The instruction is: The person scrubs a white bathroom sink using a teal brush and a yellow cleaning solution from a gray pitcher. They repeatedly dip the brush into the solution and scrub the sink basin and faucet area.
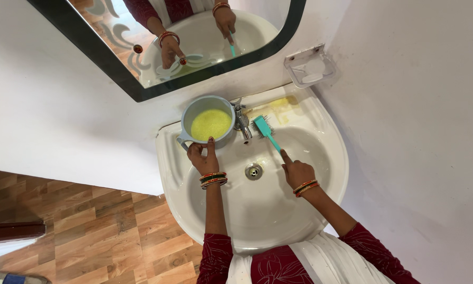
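Observation:
A grey round mug [192,111] holding yellow liquid rests on the back left rim of the white wash basin [326,173]. My left hand [203,157] grips the mug's near edge, thumb on the rim. My right hand [295,171] holds the handle of a teal brush [264,130], index finger stretched along it. The brush's bristled head lies near the chrome tap [242,122] at the back of the basin. The drain [253,171] sits between my two hands.
A dark-framed mirror [115,73] on the white wall reflects both hands and the basin. A clear soap dish [310,67] is fixed to the wall at the upper right. Wooden floor [89,231] lies to the left below the basin.

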